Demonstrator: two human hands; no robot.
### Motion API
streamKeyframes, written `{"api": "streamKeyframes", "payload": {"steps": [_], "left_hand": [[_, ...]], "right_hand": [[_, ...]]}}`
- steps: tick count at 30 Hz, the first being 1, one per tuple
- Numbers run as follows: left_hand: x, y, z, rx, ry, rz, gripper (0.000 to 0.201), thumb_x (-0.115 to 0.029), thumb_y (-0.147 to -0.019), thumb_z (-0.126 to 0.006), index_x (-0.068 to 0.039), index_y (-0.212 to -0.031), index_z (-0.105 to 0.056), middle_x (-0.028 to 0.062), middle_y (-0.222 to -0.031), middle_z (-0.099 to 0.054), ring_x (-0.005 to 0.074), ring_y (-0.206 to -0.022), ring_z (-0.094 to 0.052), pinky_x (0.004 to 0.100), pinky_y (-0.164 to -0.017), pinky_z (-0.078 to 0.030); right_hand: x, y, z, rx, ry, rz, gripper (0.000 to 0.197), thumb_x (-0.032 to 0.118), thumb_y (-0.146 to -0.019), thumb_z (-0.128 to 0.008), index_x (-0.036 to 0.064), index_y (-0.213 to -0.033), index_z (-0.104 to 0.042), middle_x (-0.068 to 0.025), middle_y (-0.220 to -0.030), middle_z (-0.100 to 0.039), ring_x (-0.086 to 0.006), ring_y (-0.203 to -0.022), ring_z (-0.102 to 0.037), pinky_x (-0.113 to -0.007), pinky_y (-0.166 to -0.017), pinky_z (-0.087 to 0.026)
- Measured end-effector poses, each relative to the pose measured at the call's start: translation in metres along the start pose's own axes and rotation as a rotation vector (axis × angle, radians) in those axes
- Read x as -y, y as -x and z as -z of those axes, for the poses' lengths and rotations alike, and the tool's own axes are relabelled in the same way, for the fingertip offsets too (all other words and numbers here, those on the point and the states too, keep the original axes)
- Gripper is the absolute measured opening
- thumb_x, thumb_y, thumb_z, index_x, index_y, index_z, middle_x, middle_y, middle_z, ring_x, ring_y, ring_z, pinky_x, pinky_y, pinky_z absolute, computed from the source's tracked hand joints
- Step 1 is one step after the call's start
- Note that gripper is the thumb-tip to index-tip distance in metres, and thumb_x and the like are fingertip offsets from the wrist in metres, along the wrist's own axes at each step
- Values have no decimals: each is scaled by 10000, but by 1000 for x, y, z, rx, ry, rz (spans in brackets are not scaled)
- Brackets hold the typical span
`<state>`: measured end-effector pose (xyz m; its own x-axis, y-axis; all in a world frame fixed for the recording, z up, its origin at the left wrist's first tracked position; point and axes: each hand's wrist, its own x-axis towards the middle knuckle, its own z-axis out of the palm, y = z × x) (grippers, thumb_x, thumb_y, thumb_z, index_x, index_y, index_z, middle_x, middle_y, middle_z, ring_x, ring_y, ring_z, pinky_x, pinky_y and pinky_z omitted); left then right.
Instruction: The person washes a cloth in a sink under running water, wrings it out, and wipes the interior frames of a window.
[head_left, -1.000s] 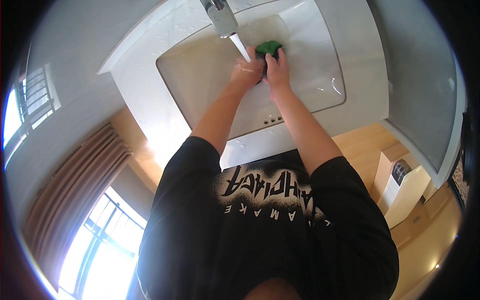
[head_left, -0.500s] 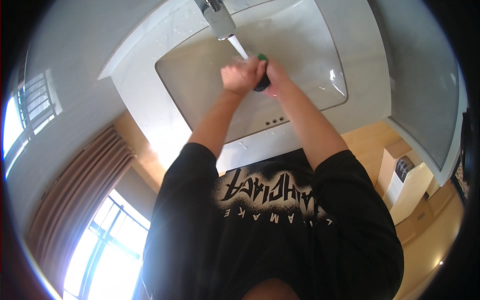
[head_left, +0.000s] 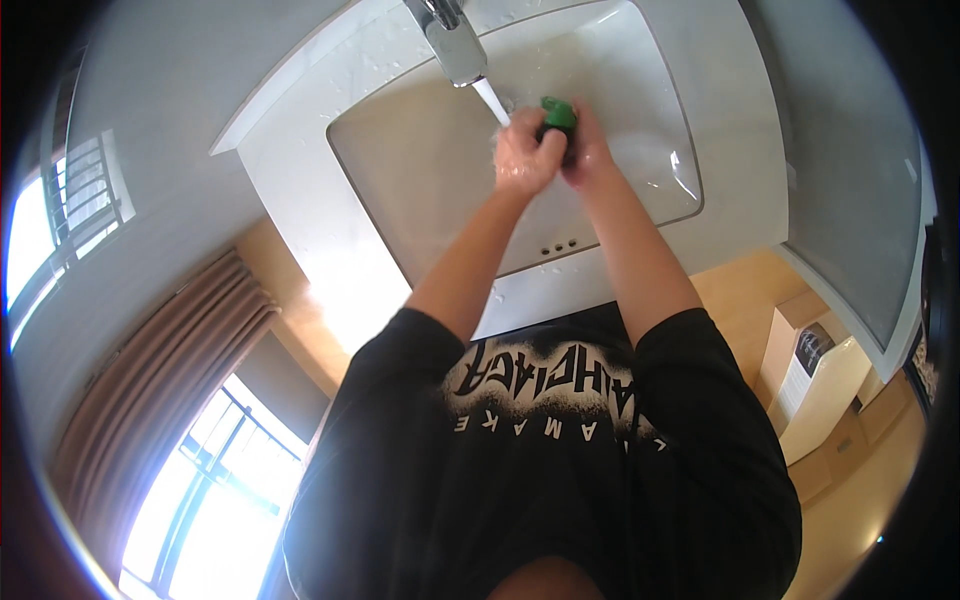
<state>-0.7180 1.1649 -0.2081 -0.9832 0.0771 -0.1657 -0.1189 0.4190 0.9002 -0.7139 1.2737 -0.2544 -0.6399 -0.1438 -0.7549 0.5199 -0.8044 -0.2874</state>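
Over the sink basin (head_left: 420, 160), my two wet hands are together around a small black object with a green top (head_left: 559, 113); its lower part is mostly hidden by fingers, so its exact kind cannot be told. My left hand (head_left: 525, 155) closes on its left side, with the thumb across the dark part. From the right, my right hand (head_left: 588, 150) grips it. A chrome faucet (head_left: 458, 50) pours a stream of water (head_left: 490, 101) that meets the fingers of my left hand.
A pale countertop (head_left: 300, 190) with scattered water drops surrounds the basin. Several small overflow holes (head_left: 559, 247) line the basin's near wall. At the right stand a grey panel (head_left: 850, 200) and an open-topped box (head_left: 820, 370). A brown curtain (head_left: 160, 370) hangs by the window at left.
Both hands have shifted right with the object. More of its green top now shows above the fingers, and the left hand has turned. Water still runs.
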Motion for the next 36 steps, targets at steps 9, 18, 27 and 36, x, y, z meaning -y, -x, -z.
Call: {"api": "streamKeyframes", "payload": {"steps": [9, 18, 27, 36], "left_hand": [[26, 4, 10, -199, -509, -251, 289, -337, -870, -629, -84, -732, -624, 110, -731, -617, 347, -600, -603, 438, -533, -500], [49, -35, 35, -342, -970, -152, 293, -248, -830, -638, -178, -1112, -611, 172, -1294, -433, 404, -1152, -456, 436, -963, -402], [-22, 13, 1, 66, -55, 297, 314, -378, -835, -612, -112, -996, -661, 196, -952, -675, 390, -904, -639, 434, -784, -503], [9, -2, 9, -110, -329, 47, 284, -397, -849, -659, -120, -910, -658, 146, -835, -659, 374, -737, -646, 456, -649, -521]], "right_hand": [[-36, 2, -23, -247, -10, -122, 316, 388, -950, -447, 102, -945, -580, -59, -862, -592, -186, -741, -595, -330, -685, -504], [-27, -19, 13, -324, 955, 253, 459, 442, -940, -469, 61, -1190, -526, -135, -1190, -539, -300, -1056, -518, -414, -865, -477], [-16, -4, 1, -114, -89, 14, 287, 383, -900, -452, 126, -791, -514, -50, -810, -575, -227, -789, -589, -361, -726, -480], [-31, 4, -21, -139, 34, -131, 374, 382, -949, -408, 84, -1109, -568, -103, -1030, -637, -259, -915, -632, -403, -840, -504]]}}
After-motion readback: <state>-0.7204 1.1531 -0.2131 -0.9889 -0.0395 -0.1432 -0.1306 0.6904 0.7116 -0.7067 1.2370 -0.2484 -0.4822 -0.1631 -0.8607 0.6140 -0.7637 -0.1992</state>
